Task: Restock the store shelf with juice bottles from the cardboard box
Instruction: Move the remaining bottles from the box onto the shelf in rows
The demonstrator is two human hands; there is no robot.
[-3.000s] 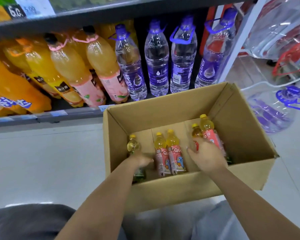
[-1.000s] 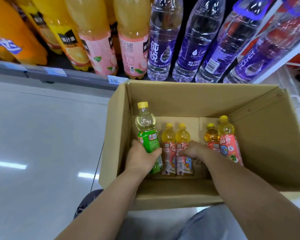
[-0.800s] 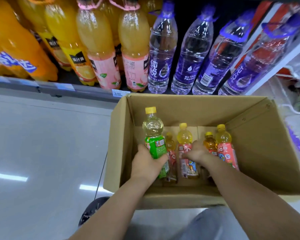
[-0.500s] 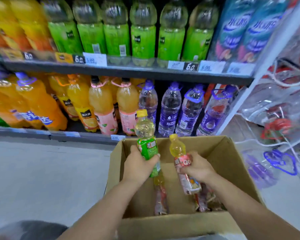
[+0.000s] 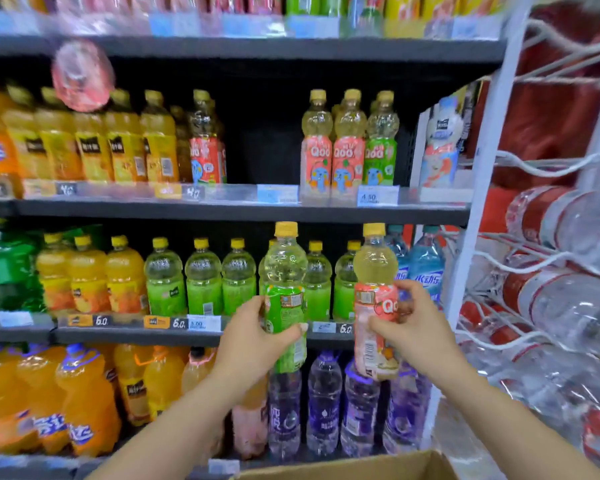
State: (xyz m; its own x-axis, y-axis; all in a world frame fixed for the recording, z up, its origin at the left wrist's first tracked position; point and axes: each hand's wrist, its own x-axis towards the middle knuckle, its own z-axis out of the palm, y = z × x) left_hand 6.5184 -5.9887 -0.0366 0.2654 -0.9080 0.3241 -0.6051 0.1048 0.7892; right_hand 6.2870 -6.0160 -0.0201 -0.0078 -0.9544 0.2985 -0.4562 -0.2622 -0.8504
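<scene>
While a green-label bottle (image 5: 284,299) and a pink-label bottle (image 5: 374,306) were gripped upright in the left hand (image 5: 257,344) and right hand (image 5: 413,334), matching Qoo rows (image 5: 349,150) on the shelf above probably should've been targeted, labels faced forward.

I am looking at a drinks aisle in a retail shop: dark shelves (image 5: 243,211) stacked in tiers carry tight rows of bottled juice (image 5: 333,147), green drinks (image 5: 203,278), orange soda (image 5: 80,393) and water (image 5: 323,403), all facing outward. Price tags (image 5: 377,195) run along the shelf edges, some reading 6.0 and 4.50. To the right I see a white wire rack (image 5: 499,161) loaded with large water jugs (image 5: 565,306), and a cardboard box (image 5: 378,467) of stock sits at the bottom edge.
</scene>
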